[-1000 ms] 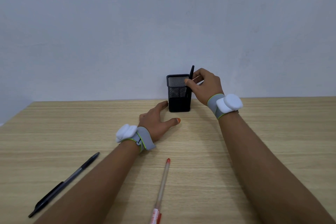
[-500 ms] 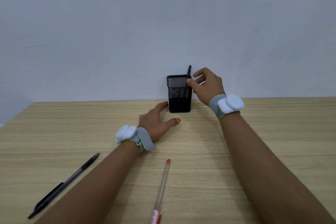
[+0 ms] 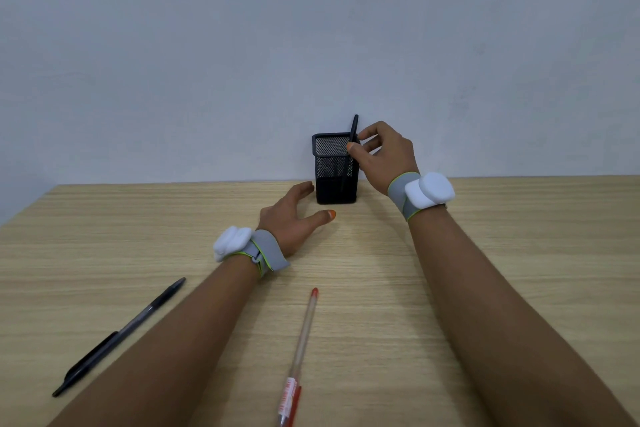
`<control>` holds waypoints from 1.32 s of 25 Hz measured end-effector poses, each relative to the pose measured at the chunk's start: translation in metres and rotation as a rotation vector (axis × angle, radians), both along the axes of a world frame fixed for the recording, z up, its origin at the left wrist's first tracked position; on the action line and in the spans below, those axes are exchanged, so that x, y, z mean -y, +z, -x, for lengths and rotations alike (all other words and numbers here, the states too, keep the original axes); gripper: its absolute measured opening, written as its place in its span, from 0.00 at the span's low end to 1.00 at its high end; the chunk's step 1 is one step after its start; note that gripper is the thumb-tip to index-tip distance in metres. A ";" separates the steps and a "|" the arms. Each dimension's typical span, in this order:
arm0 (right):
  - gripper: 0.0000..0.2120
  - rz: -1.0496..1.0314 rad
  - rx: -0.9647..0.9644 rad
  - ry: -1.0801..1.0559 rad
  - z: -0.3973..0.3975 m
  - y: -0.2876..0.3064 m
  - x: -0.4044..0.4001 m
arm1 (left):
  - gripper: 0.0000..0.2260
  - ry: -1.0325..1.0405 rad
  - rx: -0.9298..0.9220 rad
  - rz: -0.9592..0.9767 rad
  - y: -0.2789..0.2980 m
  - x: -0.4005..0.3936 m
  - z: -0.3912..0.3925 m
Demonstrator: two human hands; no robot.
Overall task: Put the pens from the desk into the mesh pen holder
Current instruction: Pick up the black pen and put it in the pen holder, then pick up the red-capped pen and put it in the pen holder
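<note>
The black mesh pen holder (image 3: 334, 180) stands at the desk's far edge against the wall. A black pen (image 3: 354, 125) stands in it, leaning on the right rim with its top sticking out. My right hand (image 3: 388, 156) hovers at the holder's right rim, fingers spread, thumb and forefinger close beside the pen. My left hand (image 3: 291, 215) rests flat and open on the desk just left and in front of the holder. A second black pen (image 3: 121, 334) lies at the near left. A red pen (image 3: 301, 343) lies between my forearms.
The wooden desk (image 3: 519, 253) runs up to a plain pale wall. Both wrists carry grey bands with white pods. The desk's left edge slants away at the far left.
My right hand has lowered the black pen into the holder and spread its fingers off it. The pen now stands more upright. My left hand has not moved.
</note>
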State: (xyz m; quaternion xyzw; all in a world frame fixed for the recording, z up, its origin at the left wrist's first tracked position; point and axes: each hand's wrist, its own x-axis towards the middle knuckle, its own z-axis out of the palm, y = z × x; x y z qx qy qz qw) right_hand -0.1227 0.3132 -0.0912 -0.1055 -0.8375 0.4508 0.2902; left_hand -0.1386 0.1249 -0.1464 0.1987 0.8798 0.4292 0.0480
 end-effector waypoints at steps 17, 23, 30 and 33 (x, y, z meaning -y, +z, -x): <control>0.09 0.072 0.056 0.020 -0.072 -0.013 0.026 | 0.27 -0.055 0.231 -0.222 0.022 0.033 -0.038; 0.08 0.068 0.060 0.048 -0.104 -0.010 0.044 | 0.27 -0.087 0.213 -0.163 0.031 0.060 -0.069; 0.06 0.073 0.088 0.067 -0.141 -0.012 0.062 | 0.25 -0.080 0.083 -0.049 0.034 0.078 -0.115; 0.07 0.060 0.110 0.070 -0.152 -0.016 0.070 | 0.17 -0.078 0.021 -0.018 0.039 0.081 -0.129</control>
